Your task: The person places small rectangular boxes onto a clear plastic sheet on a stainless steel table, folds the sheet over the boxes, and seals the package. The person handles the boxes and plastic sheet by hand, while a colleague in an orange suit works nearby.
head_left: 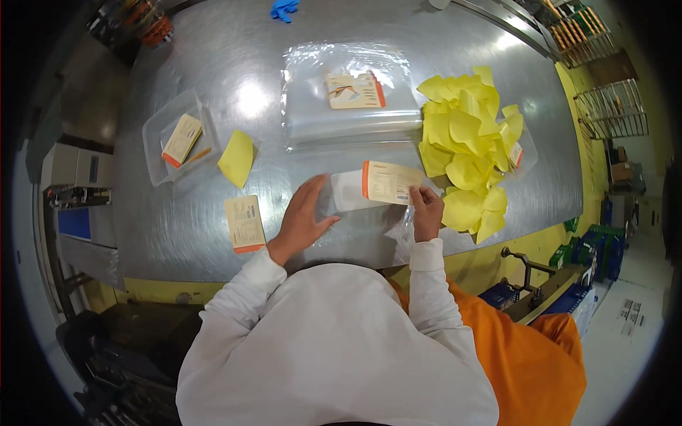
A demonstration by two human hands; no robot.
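White-sleeved forearms rise from the lower edge toward a brushed steel table [213, 241], the largest surface in view. On its far middle lies a stack of clear plastic bags [348, 113] with a printed card on top [354, 90]. To the right, a loose heap of yellow cloths [465, 153] spreads toward the table's edge; a single yellow cloth [236, 157] lies apart at left, just beside a clear plastic tray [153, 138] that holds another card [182, 139]. One more orange-edged card [245, 224] lies flat near the left wrist. A blue glove [284, 8] sits at the far rim.

Worked item: a clear plastic sleeve [348, 192] lying flat between the hands, with an orange-edged printed card [389, 182] partly across its right end; whether the card is inside or on top of the film cannot be told.

Handling, as judged: the film is light, limp and slippery, likely to slide and cling on steel; the card is thin, stiff and easily creased. Best taken at the card's free edge, with the film pinned flat.

Grip: left hand [302, 216] lies spread, fingers extended, palm down on the sleeve's left end. Right hand [427, 211] has fingertips drawn together, pinching at the card's lower right corner beside the yellow heap.
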